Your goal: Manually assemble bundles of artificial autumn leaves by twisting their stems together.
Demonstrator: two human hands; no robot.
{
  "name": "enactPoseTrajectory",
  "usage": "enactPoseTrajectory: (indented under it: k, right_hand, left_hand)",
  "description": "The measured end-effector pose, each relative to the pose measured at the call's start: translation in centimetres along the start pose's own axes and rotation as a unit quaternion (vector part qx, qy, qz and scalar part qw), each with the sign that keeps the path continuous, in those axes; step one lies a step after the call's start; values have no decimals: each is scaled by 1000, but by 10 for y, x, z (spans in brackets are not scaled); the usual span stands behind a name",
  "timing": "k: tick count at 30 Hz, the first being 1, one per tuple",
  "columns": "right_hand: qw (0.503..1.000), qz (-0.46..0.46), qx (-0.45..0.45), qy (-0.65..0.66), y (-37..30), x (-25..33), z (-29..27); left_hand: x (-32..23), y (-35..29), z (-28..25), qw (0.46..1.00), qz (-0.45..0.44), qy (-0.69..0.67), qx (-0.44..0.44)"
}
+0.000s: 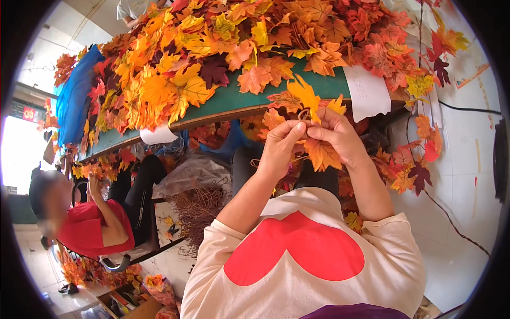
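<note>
My left hand (280,144) and my right hand (338,137) meet in front of the table edge, fingers pinched on a thin brown vine stem. A small loop of the stem (303,114) stands up between my fingertips. Above the loop a yellow-orange artificial maple leaf (304,94) points upward. Below my right fingers hangs an orange artificial leaf (323,154). More orange leaves (273,119) show just beyond my left fingers. My fingers partly hide where leaf and stem meet.
A large heap of artificial autumn leaves (175,80) covers the green table (234,101). White paper (367,93) hangs over its edge. A person in red (95,228) sits at left. Brown wiry stems (199,212) are piled beside my lap. Leaf garlands (419,165) hang at right.
</note>
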State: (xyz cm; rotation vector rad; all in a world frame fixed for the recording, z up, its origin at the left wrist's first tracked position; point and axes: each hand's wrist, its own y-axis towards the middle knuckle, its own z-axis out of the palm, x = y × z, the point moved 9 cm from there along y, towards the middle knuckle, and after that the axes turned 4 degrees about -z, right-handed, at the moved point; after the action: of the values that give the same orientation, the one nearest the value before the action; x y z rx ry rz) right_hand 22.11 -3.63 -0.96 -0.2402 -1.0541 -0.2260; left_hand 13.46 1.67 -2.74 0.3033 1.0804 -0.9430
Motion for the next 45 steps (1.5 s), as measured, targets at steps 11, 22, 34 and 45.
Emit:
enactPoseTrajectory:
  k: [11, 22, 34, 45]
  right_hand:
    - [980, 57, 59, 181, 20, -1, -13]
    - [989, 19, 32, 145, 27, 4, -16]
    - [997, -56, 51, -9, 5, 27, 30]
    - [989, 39, 98, -101, 16, -50, 58]
  left_hand:
    - [25, -7, 7, 994, -47, -40, 93]
    - [20, -33, 15, 975, -122, -120, 142]
    - [6, -91, 29, 931, -221, -201, 210]
    - [9, -77, -1, 946, -190, -261, 25]
